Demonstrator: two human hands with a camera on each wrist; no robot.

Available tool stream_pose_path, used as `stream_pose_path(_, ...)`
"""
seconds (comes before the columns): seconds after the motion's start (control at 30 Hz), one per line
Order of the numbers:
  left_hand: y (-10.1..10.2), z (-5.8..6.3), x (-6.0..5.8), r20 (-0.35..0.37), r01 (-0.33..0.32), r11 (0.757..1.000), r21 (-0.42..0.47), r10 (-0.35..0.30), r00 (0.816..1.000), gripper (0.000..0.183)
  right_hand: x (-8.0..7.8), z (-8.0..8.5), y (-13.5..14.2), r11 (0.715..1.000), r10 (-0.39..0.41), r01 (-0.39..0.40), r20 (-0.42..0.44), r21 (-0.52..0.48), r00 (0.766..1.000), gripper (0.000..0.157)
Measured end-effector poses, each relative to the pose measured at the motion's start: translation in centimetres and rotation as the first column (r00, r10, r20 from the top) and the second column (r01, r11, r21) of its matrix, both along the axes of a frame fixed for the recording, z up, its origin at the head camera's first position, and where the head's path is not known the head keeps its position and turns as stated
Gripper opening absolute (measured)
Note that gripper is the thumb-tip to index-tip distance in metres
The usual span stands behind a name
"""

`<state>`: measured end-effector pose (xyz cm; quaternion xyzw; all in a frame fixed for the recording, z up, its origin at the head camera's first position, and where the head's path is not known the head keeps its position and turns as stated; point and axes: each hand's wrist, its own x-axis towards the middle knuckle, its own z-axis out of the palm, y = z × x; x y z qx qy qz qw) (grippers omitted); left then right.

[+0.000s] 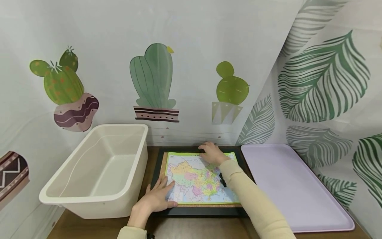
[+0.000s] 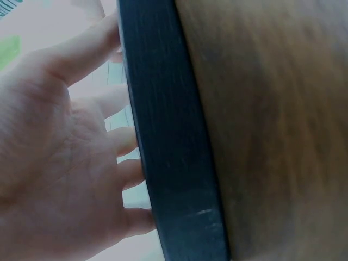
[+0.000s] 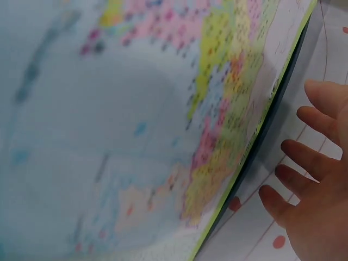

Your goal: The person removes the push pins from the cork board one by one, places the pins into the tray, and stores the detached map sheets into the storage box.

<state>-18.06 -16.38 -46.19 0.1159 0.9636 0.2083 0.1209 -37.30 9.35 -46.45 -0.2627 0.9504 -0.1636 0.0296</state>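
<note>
A coloured map sheet (image 1: 194, 181) with a green border lies on a black-framed board (image 1: 200, 211); a brown strip of the board shows along the map's left and lower edges. My left hand (image 1: 156, 197) rests with spread fingers at the lower left of the map and frame. In the left wrist view, the left hand (image 2: 65, 147) is beside the black frame edge (image 2: 168, 136), which hides its fingertips. Over the map's top edge reaches my right hand (image 1: 212, 153). The right wrist view shows the right hand's (image 3: 321, 179) loosely extended fingers beside the map (image 3: 157, 125), gripping nothing visible.
To the left stands a deep white plastic tub (image 1: 101, 199). A pale purple tray (image 1: 292, 189) lies to the right of the frame. Beneath is a brown wooden table (image 1: 200, 229), and a cloth printed with cacti and leaves (image 1: 194, 30) hangs behind.
</note>
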Motion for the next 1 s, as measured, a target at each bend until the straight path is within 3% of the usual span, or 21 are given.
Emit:
stream_pose_path(0.17, 0.0, 0.1, 0.0, 0.005, -0.001, 1.0, -0.006, 0.001, 1.0, 0.081, -0.7, -0.2, -0.4, 0.999, -0.007, 0.007, -0.009, -0.04, 1.0, 0.032)
stream_pose_path(0.4, 0.0, -0.1, -0.1, 0.015, -0.005, 1.0, -0.004, 0.005, 1.0, 0.081, -1.0, -0.6, -0.6, 0.996, 0.001, 0.001, 0.022, -0.093, 1.0, 0.009)
stream_pose_path(1.0, 0.1, -0.1, -0.1, 0.022, -0.004, 1.0, -0.006, 0.004, 1.0, 0.081, -1.5, -1.5, -1.1, 0.999, -0.001, 0.005, 0.094, -0.045, 0.996, 0.01)
